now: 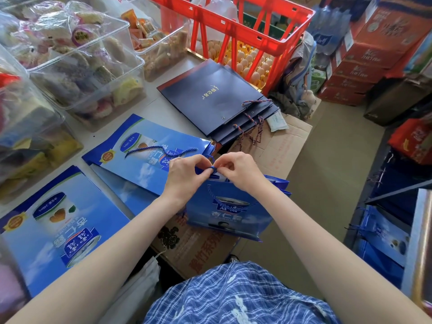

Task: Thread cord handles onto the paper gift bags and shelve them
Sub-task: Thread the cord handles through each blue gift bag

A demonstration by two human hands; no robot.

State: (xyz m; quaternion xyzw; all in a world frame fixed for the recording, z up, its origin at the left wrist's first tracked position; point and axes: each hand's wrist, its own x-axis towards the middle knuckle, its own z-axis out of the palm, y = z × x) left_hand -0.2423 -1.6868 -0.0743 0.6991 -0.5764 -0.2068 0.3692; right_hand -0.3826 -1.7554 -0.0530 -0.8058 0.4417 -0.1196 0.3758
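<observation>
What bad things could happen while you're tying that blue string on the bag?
Both hands, left and right, pinch the blue cord at the top of the light blue bag. A hard tug might tear the paper there, or the cord end could slip from the fingers before it is tied. The bag also stands past the table's edge, over a cardboard box, so it could tip or fall if let go.

Person seen from above, two bare forearms with no sleeves in view, left hand (184, 175) and right hand (240, 170) without rings or watch, blue-and-white checked garment (238, 295) with small white woven flecks, loose gathered fabric
</observation>
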